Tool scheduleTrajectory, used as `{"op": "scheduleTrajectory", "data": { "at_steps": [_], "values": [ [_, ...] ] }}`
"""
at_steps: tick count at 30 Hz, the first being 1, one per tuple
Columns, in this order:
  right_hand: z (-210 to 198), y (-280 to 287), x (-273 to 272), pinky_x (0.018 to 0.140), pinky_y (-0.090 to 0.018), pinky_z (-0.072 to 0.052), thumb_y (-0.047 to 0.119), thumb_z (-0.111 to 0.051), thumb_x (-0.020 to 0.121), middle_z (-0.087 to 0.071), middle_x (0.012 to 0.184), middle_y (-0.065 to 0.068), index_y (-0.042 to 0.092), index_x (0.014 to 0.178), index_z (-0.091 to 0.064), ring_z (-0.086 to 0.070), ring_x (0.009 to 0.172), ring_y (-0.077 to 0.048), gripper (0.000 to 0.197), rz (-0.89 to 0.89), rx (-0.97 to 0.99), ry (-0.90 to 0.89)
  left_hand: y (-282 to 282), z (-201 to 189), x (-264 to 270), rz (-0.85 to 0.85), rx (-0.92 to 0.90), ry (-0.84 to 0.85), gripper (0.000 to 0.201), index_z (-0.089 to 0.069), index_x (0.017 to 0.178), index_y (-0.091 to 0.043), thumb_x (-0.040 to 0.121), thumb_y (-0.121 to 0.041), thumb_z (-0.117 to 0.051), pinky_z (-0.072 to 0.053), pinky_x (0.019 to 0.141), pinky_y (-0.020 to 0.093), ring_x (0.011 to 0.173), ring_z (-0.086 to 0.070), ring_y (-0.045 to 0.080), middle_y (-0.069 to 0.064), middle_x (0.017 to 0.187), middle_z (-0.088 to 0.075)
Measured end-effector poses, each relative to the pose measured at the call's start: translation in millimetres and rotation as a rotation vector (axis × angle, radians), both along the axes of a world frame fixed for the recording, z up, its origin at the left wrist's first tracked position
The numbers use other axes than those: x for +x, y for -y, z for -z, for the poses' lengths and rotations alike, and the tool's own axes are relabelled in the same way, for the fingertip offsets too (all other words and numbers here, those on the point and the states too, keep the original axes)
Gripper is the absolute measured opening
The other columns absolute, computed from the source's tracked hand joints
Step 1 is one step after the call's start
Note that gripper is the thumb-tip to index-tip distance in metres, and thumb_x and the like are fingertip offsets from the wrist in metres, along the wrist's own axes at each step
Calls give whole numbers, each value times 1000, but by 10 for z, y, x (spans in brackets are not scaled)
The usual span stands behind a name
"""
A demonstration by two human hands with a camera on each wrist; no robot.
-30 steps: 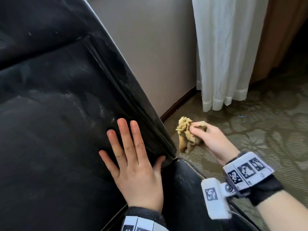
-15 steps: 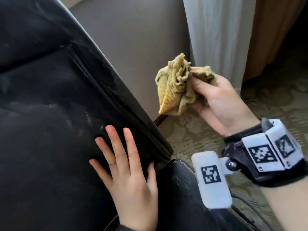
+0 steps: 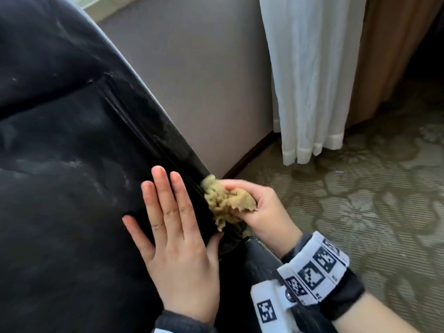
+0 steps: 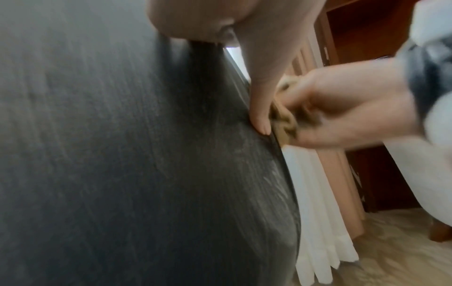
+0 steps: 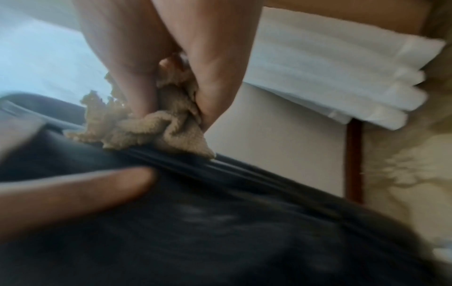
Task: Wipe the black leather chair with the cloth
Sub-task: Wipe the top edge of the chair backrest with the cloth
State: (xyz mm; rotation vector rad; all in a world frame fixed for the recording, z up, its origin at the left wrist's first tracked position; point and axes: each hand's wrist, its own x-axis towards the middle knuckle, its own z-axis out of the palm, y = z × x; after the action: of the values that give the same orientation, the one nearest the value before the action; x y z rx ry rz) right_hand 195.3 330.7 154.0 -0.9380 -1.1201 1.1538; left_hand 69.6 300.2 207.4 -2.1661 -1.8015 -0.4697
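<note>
The black leather chair (image 3: 72, 164) fills the left of the head view, its padded surface dusty with pale smears. My left hand (image 3: 173, 236) lies flat on it with fingers straight, near the piped right edge. My right hand (image 3: 259, 207) grips a crumpled yellow-beige cloth (image 3: 223, 203) and presses it against the chair's edge seam beside my left fingertips. In the right wrist view the cloth (image 5: 146, 125) bunches between thumb and fingers, touching the black leather (image 5: 220, 222). The left wrist view shows the cloth (image 4: 283, 123) just beyond my left thumb.
A grey wall (image 3: 204, 80) with a dark baseboard runs close behind the chair's edge. A white curtain (image 3: 307, 80) and a tan drape (image 3: 389, 56) hang to the right. Patterned carpet (image 3: 360, 200) covers the floor. A dark chair part (image 3: 259, 267) sits below my right wrist.
My right hand, raised with the cloth half a second ago, has come down and set the cloth against the chair's edge seam. My left hand stays flat on the leather.
</note>
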Motion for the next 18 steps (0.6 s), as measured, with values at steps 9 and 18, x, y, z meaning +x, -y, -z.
{"op": "scheduleTrajectory", "data": {
  "at_steps": [9, 18],
  "values": [
    [824, 419, 467, 70, 4, -39, -2, -67, 77, -68, 86, 12, 25, 93, -71, -58, 75, 17, 32, 96, -404, 452, 24, -3, -11, 2, 4, -14, 132, 9, 146, -16, 54, -38, -84, 15, 113, 42, 141, 19, 13, -6, 151, 25],
    [1083, -57, -143, 78, -22, -38, 11, -46, 94, -60, 98, -10, 8, 103, -61, -51, 90, -15, 18, 65, -759, 282, 5, 16, -50, 16, -11, -12, 128, 4, 147, -14, 56, -38, -83, 14, 114, 42, 142, 17, 13, -6, 152, 23]
  ]
}}
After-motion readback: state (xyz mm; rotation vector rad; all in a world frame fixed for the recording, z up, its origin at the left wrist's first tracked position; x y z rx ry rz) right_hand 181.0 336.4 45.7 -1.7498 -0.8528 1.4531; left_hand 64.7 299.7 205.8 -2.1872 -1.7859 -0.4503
